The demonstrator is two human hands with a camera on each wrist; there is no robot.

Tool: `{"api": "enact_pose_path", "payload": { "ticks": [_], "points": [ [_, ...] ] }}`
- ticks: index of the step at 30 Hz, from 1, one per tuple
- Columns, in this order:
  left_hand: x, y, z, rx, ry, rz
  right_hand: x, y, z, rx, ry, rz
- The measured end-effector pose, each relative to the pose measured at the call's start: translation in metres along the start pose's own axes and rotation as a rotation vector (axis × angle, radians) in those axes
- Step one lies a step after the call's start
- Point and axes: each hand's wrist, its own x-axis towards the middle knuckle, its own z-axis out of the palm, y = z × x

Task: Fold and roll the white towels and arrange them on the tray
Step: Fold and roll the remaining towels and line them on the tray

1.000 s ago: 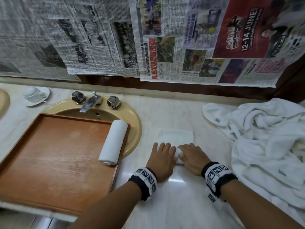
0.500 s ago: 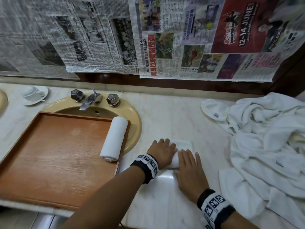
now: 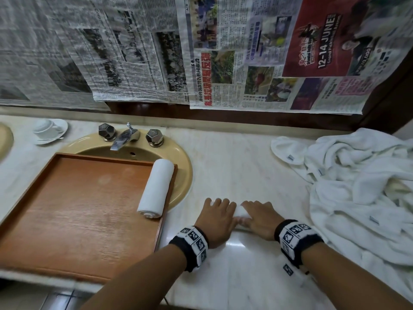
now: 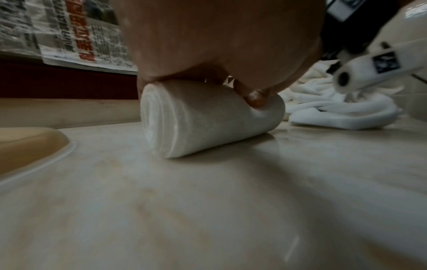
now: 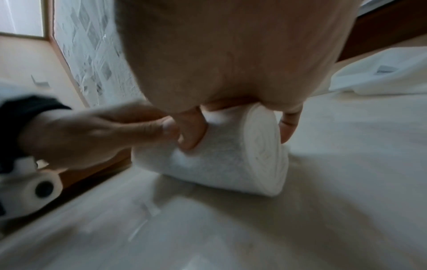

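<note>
A white towel roll (image 3: 242, 211) lies on the marble counter (image 3: 234, 166), just right of the wooden tray (image 3: 78, 209). My left hand (image 3: 218, 218) and right hand (image 3: 260, 218) sit side by side on top of it and hide most of it. In the left wrist view the left hand (image 4: 219, 36) curls over the towel roll (image 4: 208, 118), its thumb pressing the near side. In the right wrist view the right hand (image 5: 231, 54) wraps the towel roll (image 5: 231, 160) near its spiral end. Another rolled towel (image 3: 156, 189) lies along the tray's right edge.
A heap of loose white towels (image 3: 357, 186) covers the counter's right side. The tray lies over a yellow sink (image 3: 181, 162) with a chrome tap (image 3: 124, 139). A cup on a saucer (image 3: 48, 130) stands at the back left. Newspaper sheets (image 3: 245, 52) hang on the wall.
The flat strip of towel that lay beyond my fingers has been wound into the roll. Both hands have stayed on the roll, the right one coming back level with the left.
</note>
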Motion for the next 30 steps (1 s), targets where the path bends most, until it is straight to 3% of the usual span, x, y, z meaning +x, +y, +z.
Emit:
{"api": "enact_pose_path", "payload": {
  "ticks": [4, 7, 8, 12, 14, 17, 22, 25, 30],
  "points": [
    [-0.024, 0.001, 0.002, -0.002, 0.015, 0.110, -0.007, -0.010, 0.005, 0.156, -0.205, 0.029],
    [-0.024, -0.005, 0.005, -0.011, -0.011, 0.187, -0.009, -0.016, 0.017, 0.166, -0.185, 0.041],
    [-0.020, -0.006, 0.003, -0.019, -0.040, 0.163, -0.010, -0.017, 0.022, 0.136, -0.104, 0.039],
    [0.002, -0.009, -0.008, -0.080, -0.210, 0.048, -0.027, -0.028, 0.051, -0.031, 0.447, -0.009],
    [0.014, -0.013, -0.012, -0.194, -0.296, -0.063, -0.033, -0.039, 0.069, -0.107, 0.575, -0.017],
    [0.030, -0.015, -0.016, -0.256, -0.420, -0.123, -0.035, -0.050, 0.090, -0.204, 0.506, 0.030],
    [0.050, -0.019, -0.010, -0.225, -0.417, -0.196, -0.021, -0.046, 0.078, -0.216, 0.442, 0.019],
    [0.058, -0.025, -0.008, -0.202, -0.316, -0.265, -0.007, -0.041, 0.058, -0.217, 0.384, 0.026],
    [0.057, -0.031, -0.017, -0.135, -0.089, -0.263, 0.014, -0.030, 0.028, -0.286, 0.182, 0.001]
  ]
}}
